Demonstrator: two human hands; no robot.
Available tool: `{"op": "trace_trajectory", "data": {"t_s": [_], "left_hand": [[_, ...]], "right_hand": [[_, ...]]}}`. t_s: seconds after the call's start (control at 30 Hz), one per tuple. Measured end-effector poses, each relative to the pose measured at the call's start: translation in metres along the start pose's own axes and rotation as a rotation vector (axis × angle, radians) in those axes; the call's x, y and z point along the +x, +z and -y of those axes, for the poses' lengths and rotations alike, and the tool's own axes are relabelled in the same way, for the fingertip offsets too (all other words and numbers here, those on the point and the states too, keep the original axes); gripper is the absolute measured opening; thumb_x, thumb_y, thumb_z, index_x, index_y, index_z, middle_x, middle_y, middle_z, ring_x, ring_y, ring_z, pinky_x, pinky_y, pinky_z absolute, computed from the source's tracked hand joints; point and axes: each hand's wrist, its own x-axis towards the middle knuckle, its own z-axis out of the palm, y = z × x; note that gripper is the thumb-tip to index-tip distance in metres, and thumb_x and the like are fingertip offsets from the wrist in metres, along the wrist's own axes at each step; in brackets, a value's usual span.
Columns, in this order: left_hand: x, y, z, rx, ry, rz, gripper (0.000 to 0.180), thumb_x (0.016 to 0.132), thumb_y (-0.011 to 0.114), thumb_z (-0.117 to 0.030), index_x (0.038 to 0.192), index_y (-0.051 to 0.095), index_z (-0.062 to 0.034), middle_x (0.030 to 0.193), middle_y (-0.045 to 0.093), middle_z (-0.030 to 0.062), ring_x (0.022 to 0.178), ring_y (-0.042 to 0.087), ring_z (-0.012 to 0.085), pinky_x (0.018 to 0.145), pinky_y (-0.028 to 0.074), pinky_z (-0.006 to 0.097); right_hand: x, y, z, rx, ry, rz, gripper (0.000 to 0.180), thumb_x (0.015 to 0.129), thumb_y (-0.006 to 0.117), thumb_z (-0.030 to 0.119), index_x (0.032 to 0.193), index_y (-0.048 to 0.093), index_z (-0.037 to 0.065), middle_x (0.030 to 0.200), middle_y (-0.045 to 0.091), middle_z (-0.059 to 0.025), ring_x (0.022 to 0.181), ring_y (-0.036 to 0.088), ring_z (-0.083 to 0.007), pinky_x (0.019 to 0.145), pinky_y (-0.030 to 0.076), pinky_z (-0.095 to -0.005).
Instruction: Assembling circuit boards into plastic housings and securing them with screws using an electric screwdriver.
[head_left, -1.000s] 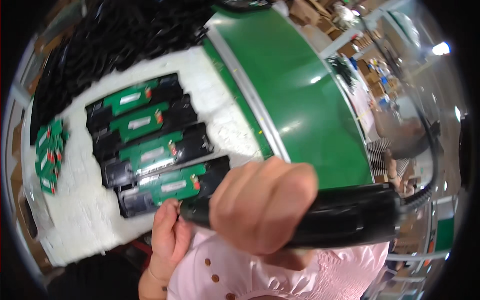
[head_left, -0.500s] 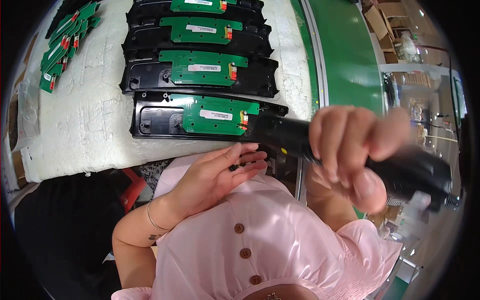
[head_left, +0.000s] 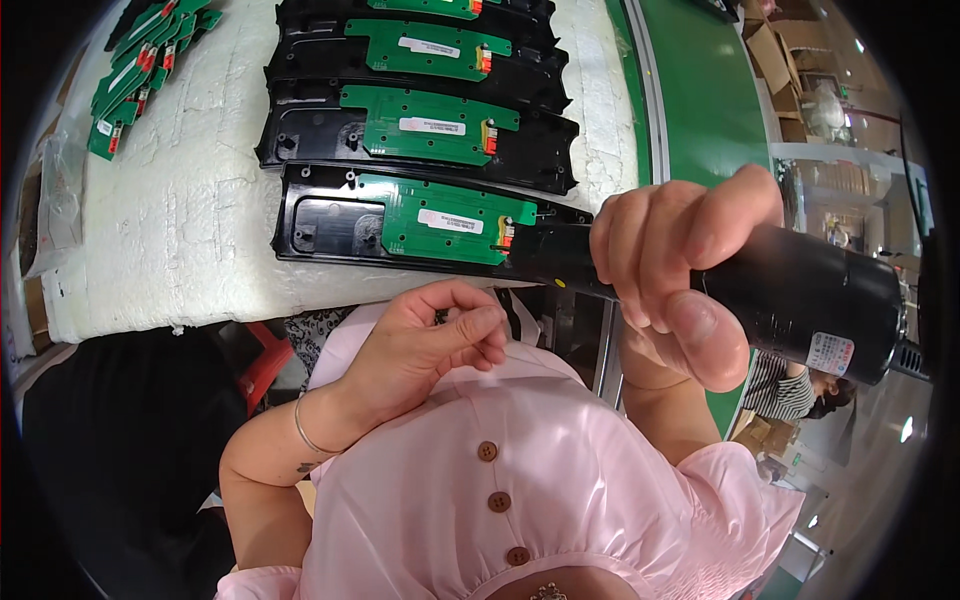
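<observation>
My right hand (head_left: 680,270) is wrapped round a black electric screwdriver (head_left: 820,290), held almost level. Its narrow front end points left, over the right part of the nearest black plastic housing (head_left: 335,225), close to the red and white connector (head_left: 505,237) on the green circuit board (head_left: 440,218). Whether the bit touches anything cannot be made out. Just below the housing's front edge, my left hand (head_left: 430,335) is curled closed in front of my body. Small black pieces like screws (head_left: 441,317) show partly between its fingers.
Behind stand several more black housings (head_left: 310,125) in a row, each bearing a green board. Loose green boards (head_left: 135,75) lie piled at the far left of the white foam surface (head_left: 170,230). A metal-edged green surface (head_left: 705,90) runs along the right. Someone in stripes (head_left: 780,388) is in the background.
My left hand's fingers have curled in over the small black pieces that lay on them. My right hand and the screwdriver, blurred before, have shifted slightly and look steadier. The whole view has shifted a little.
</observation>
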Motion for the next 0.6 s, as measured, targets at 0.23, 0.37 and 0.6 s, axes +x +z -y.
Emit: {"op": "trace_trajectory", "data": {"t_s": [0.23,0.37,0.6], "left_hand": [[0.0,0.012,-0.011,-0.086,0.078,-0.174,0.016,0.083,0.059,-0.009,0.097,0.058,-0.0027,0.088,0.06,0.0075,0.079,0.06,0.0155,0.072,0.049,0.025],[0.001,0.008,-0.004,-0.172,0.086,-0.109,0.016,0.084,0.058,-0.009,0.099,0.057,-0.0032,0.089,0.06,0.0073,0.081,0.06,0.0159,0.073,0.05,0.026],[0.007,0.013,-0.014,-0.157,0.14,-0.036,0.015,0.087,0.055,-0.013,0.099,0.056,-0.0036,0.092,0.059,0.0047,0.084,0.059,0.0113,0.074,0.05,0.021]], "right_hand": [[0.014,0.005,-0.004,0.038,0.011,0.089,0.026,0.064,0.059,0.005,0.08,0.039,0.008,0.056,0.043,0.0006,0.045,0.04,-0.01,0.045,0.034,-0.0244],[0.01,0.0,0.003,0.127,-0.04,0.132,0.02,0.07,0.06,-0.002,0.08,0.042,0.002,0.06,0.048,-0.0067,0.053,0.048,-0.0156,0.049,0.04,-0.027],[0.009,-0.008,0.037,0.246,-0.294,0.146,0.026,0.067,0.065,0.003,0.08,0.042,0.005,0.051,0.05,-0.0008,0.04,0.049,-0.0143,0.041,0.041,-0.0272]]}}
